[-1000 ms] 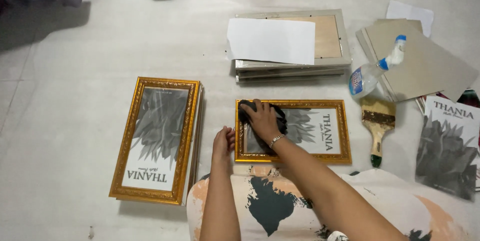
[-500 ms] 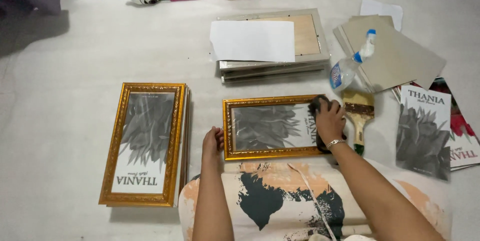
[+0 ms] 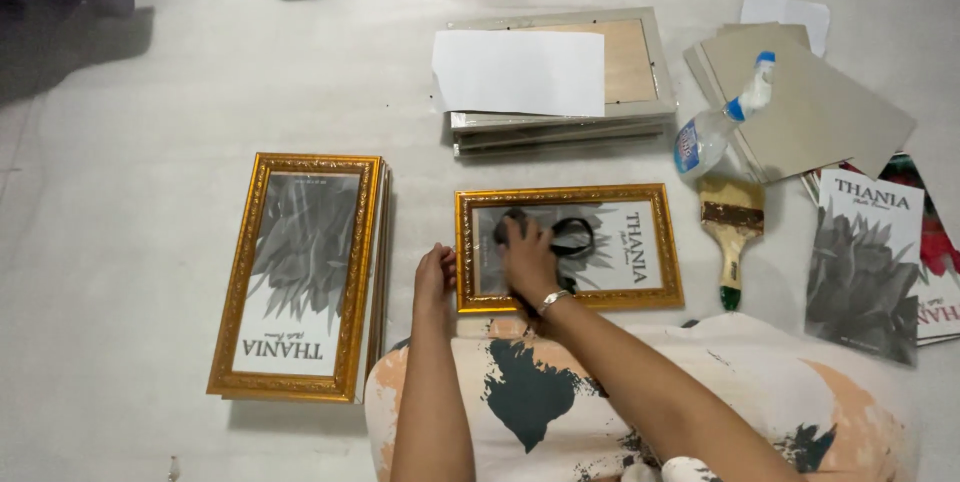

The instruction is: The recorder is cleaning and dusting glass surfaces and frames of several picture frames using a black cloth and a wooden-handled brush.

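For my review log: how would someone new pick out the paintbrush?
Find the gold picture frame that the right hand wipes. The paintbrush lies flat on the floor at its right end, below the spray bottle. Its wide pale bristles and green-tipped handle are unique here.

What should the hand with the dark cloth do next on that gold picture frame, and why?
Probably sweep the dark cloth rightward. The right hand presses it on the left part of the gold-framed picture's glass, so the right part lies uncovered, while the left hand steadies the frame's left edge.
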